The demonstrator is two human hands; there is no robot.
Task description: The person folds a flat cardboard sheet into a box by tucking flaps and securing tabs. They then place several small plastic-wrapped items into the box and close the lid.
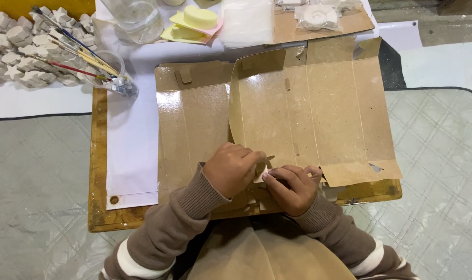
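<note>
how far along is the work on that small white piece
Laid out already: flattened cardboard covers the board, a cup of paintbrushes stands ready, unpainted white casts are piled at top left. In hand: the left hand and right hand pinch a small white piece between them. Left: no paint shows on it.

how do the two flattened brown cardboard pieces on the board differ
The right flattened brown cardboard piece is wider and lies on top; the left flattened brown cardboard piece is narrower and partly covered. The right one curls up along its left edge; the left one lies flat. Both look glossy and creased.
</note>
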